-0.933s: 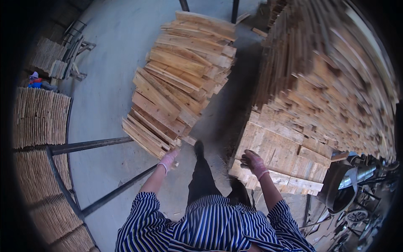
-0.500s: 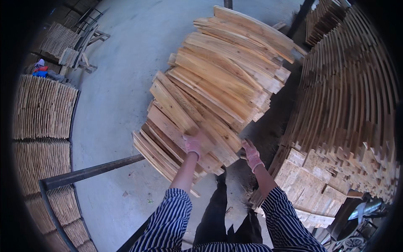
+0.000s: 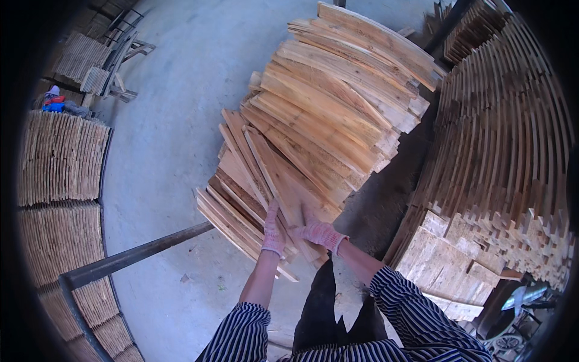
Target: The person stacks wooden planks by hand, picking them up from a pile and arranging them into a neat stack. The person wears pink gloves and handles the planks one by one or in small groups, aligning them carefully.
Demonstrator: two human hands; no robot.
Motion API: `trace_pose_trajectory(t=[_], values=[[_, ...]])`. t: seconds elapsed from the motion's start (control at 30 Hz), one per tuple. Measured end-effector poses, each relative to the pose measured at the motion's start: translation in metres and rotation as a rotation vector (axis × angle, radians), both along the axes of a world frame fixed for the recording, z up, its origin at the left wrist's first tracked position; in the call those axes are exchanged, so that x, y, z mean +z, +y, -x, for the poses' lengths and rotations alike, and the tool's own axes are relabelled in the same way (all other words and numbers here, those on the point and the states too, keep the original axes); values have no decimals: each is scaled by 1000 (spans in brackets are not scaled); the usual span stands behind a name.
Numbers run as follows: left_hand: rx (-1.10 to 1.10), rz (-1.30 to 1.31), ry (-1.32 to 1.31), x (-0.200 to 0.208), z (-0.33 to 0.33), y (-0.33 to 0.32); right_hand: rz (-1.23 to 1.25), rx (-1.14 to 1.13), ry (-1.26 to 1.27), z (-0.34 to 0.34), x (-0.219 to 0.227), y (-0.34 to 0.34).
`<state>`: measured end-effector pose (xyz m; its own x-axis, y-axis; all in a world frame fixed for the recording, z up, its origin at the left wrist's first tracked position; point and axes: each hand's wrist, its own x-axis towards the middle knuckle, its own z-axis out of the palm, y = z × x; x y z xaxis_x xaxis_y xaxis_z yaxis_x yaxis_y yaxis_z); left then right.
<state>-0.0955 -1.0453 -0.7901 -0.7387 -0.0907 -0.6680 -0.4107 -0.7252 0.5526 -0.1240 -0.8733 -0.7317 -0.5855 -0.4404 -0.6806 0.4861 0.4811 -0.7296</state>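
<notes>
Both my hands wear pink knitted gloves and are at the near end of a large stack of rough wooden boards (image 3: 325, 102). A wooden board (image 3: 272, 175) lies slanted on top of the stack, tipped partly on its edge. My left hand (image 3: 273, 230) is closed at the left side of the board's near end, with its fingers pointing away from me. From the right, my right hand (image 3: 322, 232) grips the same near end, its thumb toward my left hand. The undersides of my fingers are hidden. More narrow boards (image 3: 232, 220) lie just left of my hands.
A dark metal bar (image 3: 139, 256) runs from the left toward the stack. Tall stacked boards (image 3: 494, 127) stand at the right, beside pale panels (image 3: 446, 259). More stacked boards (image 3: 63, 157) line the left, where a person (image 3: 55, 102) is seen. Grey floor (image 3: 163, 139) lies between.
My right hand has moved left from beside the stack onto the board's near end. The top board has turned and tipped up toward its edge. My left hand has shifted slightly nearer.
</notes>
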Motion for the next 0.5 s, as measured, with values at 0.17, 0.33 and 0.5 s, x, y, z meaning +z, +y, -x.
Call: trace_pose_trajectory(t=[0.17,0.33,0.5], values=[[-288,-85,-158,42,-77,42,201,35,-113,-53,25,84],[-120,-68,-139,56,-63,79,-295,113,-45,-96,51,86],[-175,36,-116,83,-77,93,-283,69,-11,-87,104,113]])
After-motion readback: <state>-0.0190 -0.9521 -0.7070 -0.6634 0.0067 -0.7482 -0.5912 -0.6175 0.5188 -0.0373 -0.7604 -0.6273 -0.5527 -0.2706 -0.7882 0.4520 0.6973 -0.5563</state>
